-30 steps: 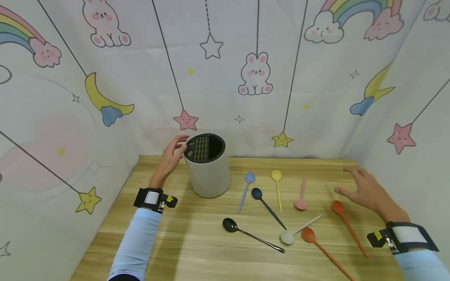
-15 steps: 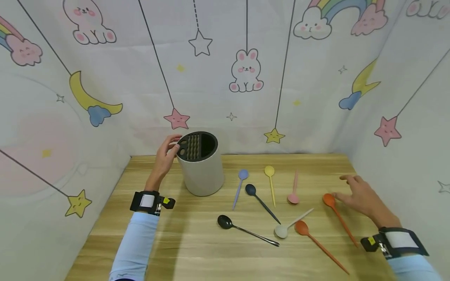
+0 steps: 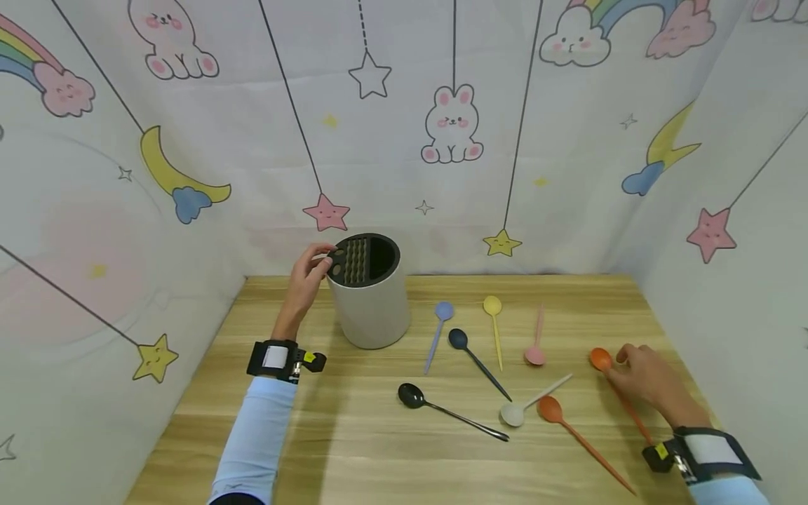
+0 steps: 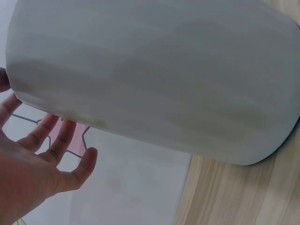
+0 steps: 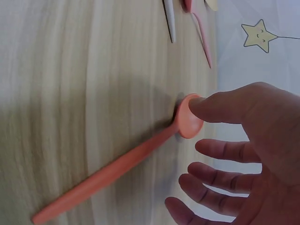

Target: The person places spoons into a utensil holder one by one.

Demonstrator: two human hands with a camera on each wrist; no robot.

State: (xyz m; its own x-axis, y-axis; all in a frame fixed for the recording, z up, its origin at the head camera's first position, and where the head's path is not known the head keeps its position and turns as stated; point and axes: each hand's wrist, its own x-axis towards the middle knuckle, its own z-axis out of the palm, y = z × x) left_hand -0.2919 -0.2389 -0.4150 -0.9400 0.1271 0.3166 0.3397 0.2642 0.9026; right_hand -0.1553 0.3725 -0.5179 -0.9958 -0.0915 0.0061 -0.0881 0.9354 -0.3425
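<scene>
My left hand (image 3: pixel 306 280) rests at the left rim of a pale utensil holder (image 3: pixel 372 315) with a black slotted top. In the left wrist view its relaxed fingers touch the edge of the holder's wall (image 4: pixel 154 79). My right hand (image 3: pixel 647 379) is low over the orange spoon (image 3: pixel 600 358) lying farthest right. The right wrist view shows the thumb overlapping that spoon's bowl, the other fingers spread and bent beside it, and its handle (image 5: pixel 108 173) along the wood. A second orange spoon (image 3: pixel 550 409) lies nearer the middle, beside a white spoon (image 3: pixel 512 414).
On the wooden table (image 3: pixel 379 449) also lie a glossy black spoon (image 3: pixel 412 395), a dark blue spoon (image 3: pixel 458 339), a lilac spoon (image 3: pixel 444 311), a yellow spoon (image 3: pixel 492 306) and a pink spoon (image 3: pixel 534 356). Printed cloth walls (image 3: pixel 284 175) enclose the back and sides.
My right hand has come down and toward me over the right-hand orange spoon, its fingers drawing closer together. My left hand has stayed at the holder's rim. The head view has shifted slightly.
</scene>
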